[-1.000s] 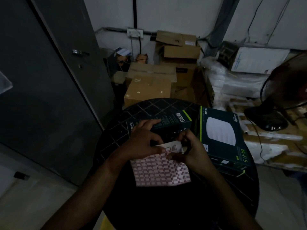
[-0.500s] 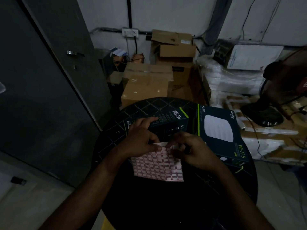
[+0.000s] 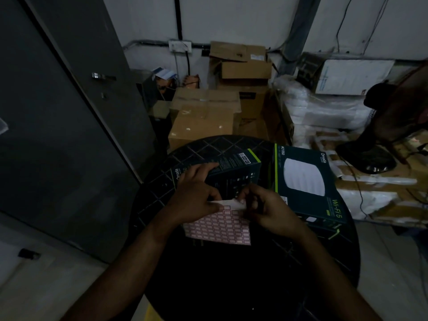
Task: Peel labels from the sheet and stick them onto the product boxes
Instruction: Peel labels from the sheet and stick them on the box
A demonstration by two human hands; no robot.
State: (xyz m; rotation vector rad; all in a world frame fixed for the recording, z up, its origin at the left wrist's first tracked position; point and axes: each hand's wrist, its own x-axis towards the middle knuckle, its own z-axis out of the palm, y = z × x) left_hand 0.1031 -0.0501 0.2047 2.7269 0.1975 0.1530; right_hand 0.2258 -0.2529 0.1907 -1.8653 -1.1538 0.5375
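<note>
A label sheet (image 3: 220,225), pink-gridded, was seen lying on the round dark counter (image 3: 231,286), its far edge lifted toward the two hands. The left hand (image 3: 196,195) was laid across the sheet's upper left corner, thumb pressed on the paper, while its fingers were curled up over the near edge of a dark product box (image 3: 231,172) that was tilted up behind the sheet. The right hand (image 3: 268,209) was held just beside the left, its thumb and fingertips closed in a pinch at the sheet's curled top edge, where a white strip of paper was raised; whether a single label had been lifted free could not be told in the dim light.

A second product box (image 3: 308,181), dark green with a white round device printed on it, was lying flat on the counter to the right of the first, touching or nearly touching it.

Beyond the counter, brown cardboard cartons (image 3: 208,117) were stacked against the wall, white wrapped bundles (image 3: 324,112) were piled to the right, and a dark fan base (image 3: 368,158) was seen at the far right. A grey door (image 3: 69,100) was standing at the left.
</note>
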